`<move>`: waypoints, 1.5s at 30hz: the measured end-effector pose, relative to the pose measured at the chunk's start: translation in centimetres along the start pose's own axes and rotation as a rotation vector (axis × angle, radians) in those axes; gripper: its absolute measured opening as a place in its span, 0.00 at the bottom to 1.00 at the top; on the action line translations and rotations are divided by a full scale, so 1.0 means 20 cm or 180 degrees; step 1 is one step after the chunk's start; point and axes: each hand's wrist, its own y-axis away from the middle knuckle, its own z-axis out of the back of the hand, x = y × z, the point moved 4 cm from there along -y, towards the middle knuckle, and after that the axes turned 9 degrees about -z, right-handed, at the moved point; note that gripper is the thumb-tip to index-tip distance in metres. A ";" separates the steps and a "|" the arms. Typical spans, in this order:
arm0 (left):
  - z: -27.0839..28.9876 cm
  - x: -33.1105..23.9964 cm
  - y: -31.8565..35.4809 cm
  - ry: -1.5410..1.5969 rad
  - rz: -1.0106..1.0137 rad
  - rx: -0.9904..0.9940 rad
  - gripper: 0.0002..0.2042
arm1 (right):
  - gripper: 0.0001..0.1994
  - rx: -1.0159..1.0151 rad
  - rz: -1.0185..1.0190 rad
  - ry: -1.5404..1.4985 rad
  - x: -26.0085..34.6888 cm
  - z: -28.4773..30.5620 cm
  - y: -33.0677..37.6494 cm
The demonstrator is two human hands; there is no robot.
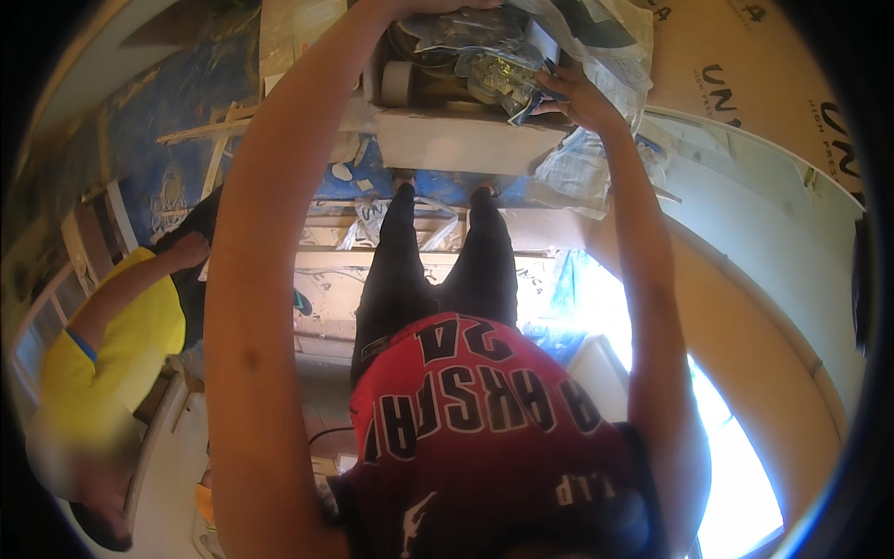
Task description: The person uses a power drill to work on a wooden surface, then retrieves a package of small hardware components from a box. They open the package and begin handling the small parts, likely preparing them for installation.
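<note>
A cardboard box (466, 140) stands before me at the top of the view. Inside it lie clear plastic bags, one of them a bag of small gold-coloured metal pieces (498, 76) too small to name. My right hand (579, 98) is at the box's right side, its fingers closed on the edge of this bag. My left hand (445, 4) reaches over the far left of the box beside another clear bag (470, 33); the top edge of the view cuts it off and its fingers are hidden. A pale roll-like cylinder (398, 84) sits in the box's left corner.
Crumpled printed wrapping (610, 61) hangs along the box's right side. Printed brown board (745, 70) rises at the right. Thin wood strips (209, 130) lie on the blue floor covering (130, 130). A person in a yellow shirt (140, 326) is at the left.
</note>
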 end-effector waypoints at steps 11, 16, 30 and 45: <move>-0.01 -0.15 0.07 0.0655 -0.0035 -0.0217 0.29 | 0.30 -0.0261 0.0286 0.0326 -0.15 0.03 0.19; -0.07 -0.15 0.10 0.0786 0.0247 0.0412 0.36 | 0.31 0.0101 0.0319 -0.0800 -0.20 -0.18 0.25; -0.50 0.01 0.40 0.1711 0.1317 -0.0314 0.34 | 0.18 -0.1659 0.0946 0.2193 -0.38 -0.20 0.15; -0.87 -0.19 0.98 0.4372 0.1608 -0.1959 0.22 | 0.31 -0.0577 0.0938 0.1253 -0.21 -0.80 0.43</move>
